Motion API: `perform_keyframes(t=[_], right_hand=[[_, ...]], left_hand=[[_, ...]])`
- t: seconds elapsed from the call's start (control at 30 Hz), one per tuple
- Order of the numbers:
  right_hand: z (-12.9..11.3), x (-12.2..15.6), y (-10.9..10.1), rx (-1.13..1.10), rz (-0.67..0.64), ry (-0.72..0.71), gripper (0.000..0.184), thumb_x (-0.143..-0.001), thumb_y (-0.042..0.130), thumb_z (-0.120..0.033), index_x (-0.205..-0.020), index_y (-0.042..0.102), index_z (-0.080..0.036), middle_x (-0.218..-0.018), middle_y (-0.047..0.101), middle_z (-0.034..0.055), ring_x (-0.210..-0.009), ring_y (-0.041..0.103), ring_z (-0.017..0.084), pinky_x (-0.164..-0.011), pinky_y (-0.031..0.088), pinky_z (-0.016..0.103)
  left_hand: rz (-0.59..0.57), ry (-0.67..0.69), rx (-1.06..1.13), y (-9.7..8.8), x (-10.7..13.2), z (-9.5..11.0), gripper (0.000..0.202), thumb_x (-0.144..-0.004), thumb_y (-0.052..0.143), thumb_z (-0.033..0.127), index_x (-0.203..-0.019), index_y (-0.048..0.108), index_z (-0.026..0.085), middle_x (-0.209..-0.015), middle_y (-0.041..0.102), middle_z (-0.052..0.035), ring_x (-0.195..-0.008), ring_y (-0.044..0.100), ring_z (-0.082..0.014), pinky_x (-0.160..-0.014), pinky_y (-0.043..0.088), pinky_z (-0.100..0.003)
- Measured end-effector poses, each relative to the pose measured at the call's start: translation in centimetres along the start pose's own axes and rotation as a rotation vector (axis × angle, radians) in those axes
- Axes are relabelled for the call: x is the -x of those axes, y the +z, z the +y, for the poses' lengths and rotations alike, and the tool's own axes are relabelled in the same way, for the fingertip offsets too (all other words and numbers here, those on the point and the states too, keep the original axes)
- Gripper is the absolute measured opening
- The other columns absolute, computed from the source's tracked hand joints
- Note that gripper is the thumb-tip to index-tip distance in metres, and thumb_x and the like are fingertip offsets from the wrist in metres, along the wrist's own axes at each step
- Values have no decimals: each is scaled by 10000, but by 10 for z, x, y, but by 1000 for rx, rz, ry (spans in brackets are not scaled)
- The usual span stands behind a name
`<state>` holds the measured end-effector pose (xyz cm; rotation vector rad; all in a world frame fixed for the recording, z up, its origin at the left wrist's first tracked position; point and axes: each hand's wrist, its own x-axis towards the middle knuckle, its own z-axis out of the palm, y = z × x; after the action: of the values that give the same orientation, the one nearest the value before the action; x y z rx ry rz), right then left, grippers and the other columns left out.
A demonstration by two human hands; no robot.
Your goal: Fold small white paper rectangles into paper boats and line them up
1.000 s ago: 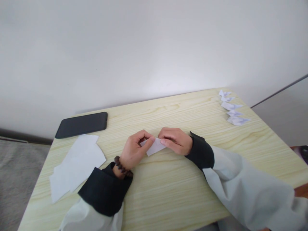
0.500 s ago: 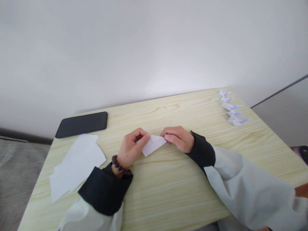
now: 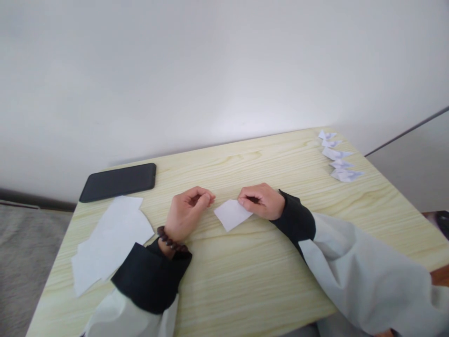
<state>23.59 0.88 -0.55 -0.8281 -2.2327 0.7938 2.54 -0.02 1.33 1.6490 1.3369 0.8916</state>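
Pretty plain white wall (image 3: 217, 70) back there, with a soft brighter patch low down around the middle. Counter (image 3: 266, 271) is pale yellowish wood grain, far edge right by the wall. Grey, carpet-looking floor (image 3: 24, 252) on the left, dark strip (image 3: 35, 198) at the wall's base, and a dark slanting line (image 3: 407, 132) off right.

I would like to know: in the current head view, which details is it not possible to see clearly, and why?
In the head view:
- Small paper: one corner, hidden by the right hand.
- White sheets: their number, hidden by overlap.
- Folded papers: fine creases, too small and blurred.
- Dark object: cut off by the right picture edge.
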Motion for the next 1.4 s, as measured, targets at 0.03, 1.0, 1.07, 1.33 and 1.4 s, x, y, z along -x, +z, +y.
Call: perform_keyframes(t=[0.03,1.0,1.07,1.33,1.4], right_hand=[[0,0,-1,-10,-8,6,204,-847,453,-229,-672,532,-160,-546,481,-42,-468,399,60,-466,303,172],[-6,-1,0,-88,48,90,219,-847,461,-249,-653,503,-159,-522,427,-49,-455,360,61,-447,274,184],[-6,-1,-1,-112,46,94,231,-845,459,-250,-634,488,-160,-510,409,-52,-451,350,60,-444,270,184],[-8,-1,2,-41,76,114,204,-846,473,-252,-671,519,-159,-557,477,-30,-494,405,73,-489,315,196],[-7,-1,3,9,125,121,177,-842,484,-256,-699,525,-161,-604,517,-12,-543,448,89,-537,351,211]], left_hand=[[-16,-2,-9,0,0,0,204,-792,527,294,-697,631,146,-684,653,-19,-635,569,-125,-595,439,-222],[-74,46,-89,3,1,2,281,-812,513,319,-640,638,134,-593,577,2,-563,483,-106,-528,370,-212],[-83,52,-68,3,1,0,258,-815,521,320,-703,662,135,-648,619,-13,-599,519,-117,-554,396,-216],[-115,106,-25,4,3,-7,228,-815,530,262,-965,671,165,-877,688,-40,-714,583,-134,-624,444,-220],[-105,111,-54,4,3,-6,231,-812,508,223,-958,676,163,-857,691,-33,-700,579,-129,-616,439,-217]])
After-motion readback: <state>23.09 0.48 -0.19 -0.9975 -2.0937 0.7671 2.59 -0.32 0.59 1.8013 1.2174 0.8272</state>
